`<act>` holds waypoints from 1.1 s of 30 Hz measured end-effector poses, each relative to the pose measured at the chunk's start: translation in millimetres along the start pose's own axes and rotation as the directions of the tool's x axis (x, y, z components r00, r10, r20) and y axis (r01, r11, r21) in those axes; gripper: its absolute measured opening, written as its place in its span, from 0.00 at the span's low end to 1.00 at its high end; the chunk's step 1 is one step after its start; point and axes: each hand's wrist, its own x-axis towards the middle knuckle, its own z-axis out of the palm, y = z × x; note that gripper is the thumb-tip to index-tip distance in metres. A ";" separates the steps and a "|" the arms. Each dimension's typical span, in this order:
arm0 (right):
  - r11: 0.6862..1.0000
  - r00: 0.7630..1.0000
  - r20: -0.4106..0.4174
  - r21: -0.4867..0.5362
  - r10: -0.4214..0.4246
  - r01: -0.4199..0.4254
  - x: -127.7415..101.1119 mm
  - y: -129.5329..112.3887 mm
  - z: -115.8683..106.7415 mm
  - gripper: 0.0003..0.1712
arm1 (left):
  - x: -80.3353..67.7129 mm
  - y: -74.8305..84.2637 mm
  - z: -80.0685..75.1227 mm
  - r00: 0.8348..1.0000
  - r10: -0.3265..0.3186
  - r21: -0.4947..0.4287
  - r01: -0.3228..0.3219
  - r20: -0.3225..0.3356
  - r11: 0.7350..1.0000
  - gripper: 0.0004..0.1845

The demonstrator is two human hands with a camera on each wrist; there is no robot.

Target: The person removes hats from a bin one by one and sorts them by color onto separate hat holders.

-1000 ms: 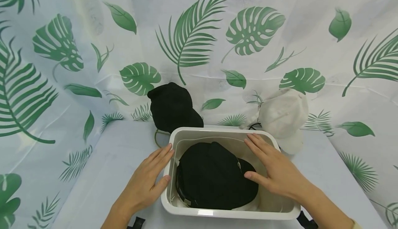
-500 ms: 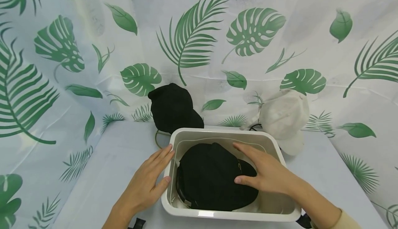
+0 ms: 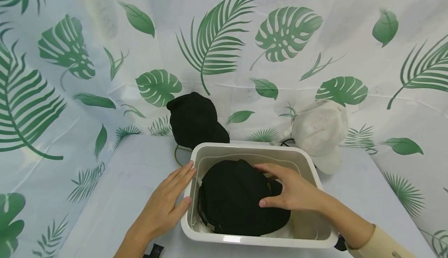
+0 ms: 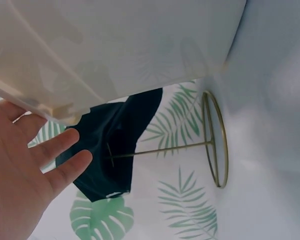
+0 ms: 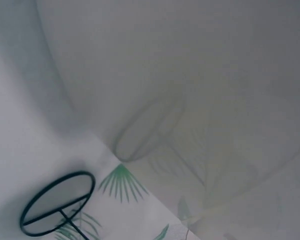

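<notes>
A white plastic tub (image 3: 224, 239) stands on the table in front of me with a black cap (image 3: 231, 199) lying inside it. My left hand (image 3: 164, 205) lies flat against the tub's left outer wall (image 4: 140, 45), fingers straight, thumb near the rim. My right hand (image 3: 288, 190) rests on top of the black cap inside the tub, fingers stretched over its crown. The right wrist view shows only the tub wall (image 5: 190, 75) and a dark stand base (image 5: 57, 202).
Behind the tub a second black cap (image 3: 194, 120) hangs on a thin gold wire stand (image 4: 212, 140), back left. A white cap (image 3: 320, 131) sits on another stand at the back right. A leaf-print cloth (image 3: 224, 36) covers the wall and table.
My right hand has slid leftward from the tub's right inner side onto the top of the black cap. The left hand has stayed on the tub's wall.
</notes>
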 end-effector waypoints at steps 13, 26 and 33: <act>0.988 0.985 -0.079 -0.031 -0.156 0.154 13.3 5.1 6.6 0.33 | 0.0 -2.1 0.3 1.000 -0.007 0.003 0.007 -0.003 1.000 0.33; 0.962 0.952 -0.139 -0.054 -0.274 0.269 22.9 10.0 12.5 0.19 | 0.1 -3.8 1.8 1.000 -0.007 0.000 0.007 -0.009 1.000 0.34; 0.950 0.933 -0.180 -0.101 -0.311 0.297 21.0 9.4 13.3 0.19 | 0.0 -2.5 2.4 1.000 -0.015 -0.014 0.015 -0.001 1.000 0.34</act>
